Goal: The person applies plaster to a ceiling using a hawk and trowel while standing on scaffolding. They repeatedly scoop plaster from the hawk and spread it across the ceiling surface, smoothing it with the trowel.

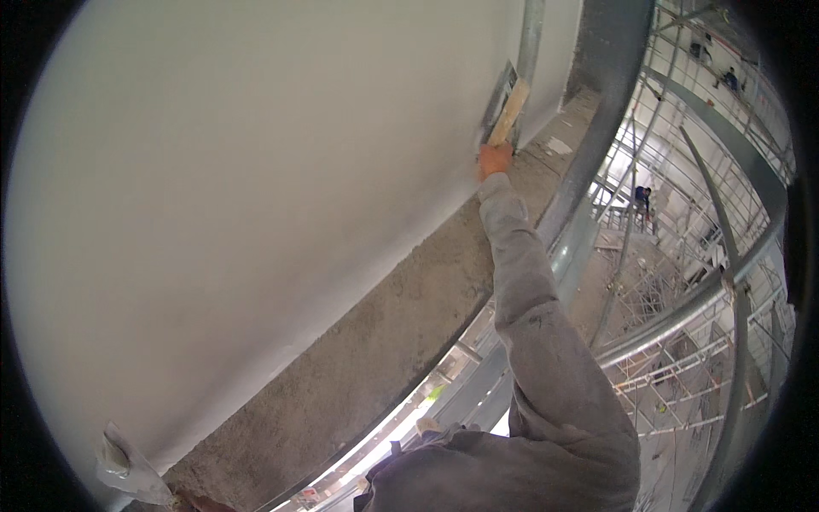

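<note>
My right hand (495, 160), at the end of an outstretched arm in a grey sleeve, is closed round the pale handle of a plastering trowel (510, 109). The trowel's blade stands along the white wall (256, 171), close to a vertical metal pipe (531, 43). At the lower left edge, part of my left hand (205, 505) shows, closed on the handle of a putty knife (136, 474). A lump of white plaster (113, 454) sits on its broad blade, which is near the foot of the wall. Most of the left hand is cut off by the picture's edge.
A rough concrete ledge (375, 341) runs along the wall's foot, with white scraps (559, 146) near its far end. A dark column (610, 51) rises there. To the right, scaffolding (674, 375) surrounds a deep drop, with another person (642, 198) farther off.
</note>
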A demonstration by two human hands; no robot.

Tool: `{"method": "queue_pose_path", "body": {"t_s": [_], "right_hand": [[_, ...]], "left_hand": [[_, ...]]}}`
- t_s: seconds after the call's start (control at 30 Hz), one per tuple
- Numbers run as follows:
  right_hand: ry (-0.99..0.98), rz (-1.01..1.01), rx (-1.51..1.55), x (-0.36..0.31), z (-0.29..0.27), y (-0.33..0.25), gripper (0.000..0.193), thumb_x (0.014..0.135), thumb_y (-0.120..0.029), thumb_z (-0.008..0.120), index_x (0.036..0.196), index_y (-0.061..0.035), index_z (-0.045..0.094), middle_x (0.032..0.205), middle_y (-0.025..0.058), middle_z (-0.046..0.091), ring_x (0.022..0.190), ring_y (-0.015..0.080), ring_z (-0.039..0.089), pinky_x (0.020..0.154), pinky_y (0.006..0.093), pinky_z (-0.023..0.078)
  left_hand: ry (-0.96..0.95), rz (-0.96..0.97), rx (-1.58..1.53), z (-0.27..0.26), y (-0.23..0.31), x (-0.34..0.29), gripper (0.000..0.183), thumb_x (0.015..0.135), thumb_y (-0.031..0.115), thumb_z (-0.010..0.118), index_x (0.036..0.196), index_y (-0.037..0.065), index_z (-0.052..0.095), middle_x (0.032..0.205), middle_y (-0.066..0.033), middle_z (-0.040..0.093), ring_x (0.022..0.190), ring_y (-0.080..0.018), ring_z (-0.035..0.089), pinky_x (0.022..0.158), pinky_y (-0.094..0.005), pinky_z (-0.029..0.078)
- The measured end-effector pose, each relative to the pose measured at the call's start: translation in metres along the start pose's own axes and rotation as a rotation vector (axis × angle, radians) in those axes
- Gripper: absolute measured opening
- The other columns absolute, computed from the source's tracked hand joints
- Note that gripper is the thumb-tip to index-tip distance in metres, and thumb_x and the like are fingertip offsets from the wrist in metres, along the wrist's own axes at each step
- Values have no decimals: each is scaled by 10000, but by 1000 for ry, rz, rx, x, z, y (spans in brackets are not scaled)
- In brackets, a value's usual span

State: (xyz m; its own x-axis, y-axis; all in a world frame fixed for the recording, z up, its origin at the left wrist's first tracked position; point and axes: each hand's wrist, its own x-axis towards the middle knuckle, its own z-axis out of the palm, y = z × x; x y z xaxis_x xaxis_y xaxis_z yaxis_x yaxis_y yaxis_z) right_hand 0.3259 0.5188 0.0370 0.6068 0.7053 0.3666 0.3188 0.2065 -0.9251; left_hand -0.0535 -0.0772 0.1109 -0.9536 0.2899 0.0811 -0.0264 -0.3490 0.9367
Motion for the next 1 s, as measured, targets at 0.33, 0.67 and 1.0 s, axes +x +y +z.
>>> {"method": "queue_pose_path", "body": {"t_s": [0.33,0.67,1.0], "right_hand": [[-107,206,-179,46,76,41,281,725,-57,494,987,45,511,888,183,570,822,292,562,707,342,441],[-424,-238,-1131,113,94,111,235,732,-165,538,899,-2,562,825,131,590,775,247,579,689,345,453],[-828,-828,-1271,64,84,132,167,722,-197,583,803,-53,612,782,86,610,714,228,593,689,346,463]], "left_hand": [[176,8,196,43,12,-12,253,828,316,432,709,92,444,479,-13,386,298,-105,339,251,-199,246],[201,127,261,47,24,44,258,829,312,427,744,69,444,497,-23,405,318,-107,358,272,-204,268],[122,175,212,-28,31,109,269,831,308,422,779,45,444,516,-33,424,339,-109,378,293,-208,289]]}}
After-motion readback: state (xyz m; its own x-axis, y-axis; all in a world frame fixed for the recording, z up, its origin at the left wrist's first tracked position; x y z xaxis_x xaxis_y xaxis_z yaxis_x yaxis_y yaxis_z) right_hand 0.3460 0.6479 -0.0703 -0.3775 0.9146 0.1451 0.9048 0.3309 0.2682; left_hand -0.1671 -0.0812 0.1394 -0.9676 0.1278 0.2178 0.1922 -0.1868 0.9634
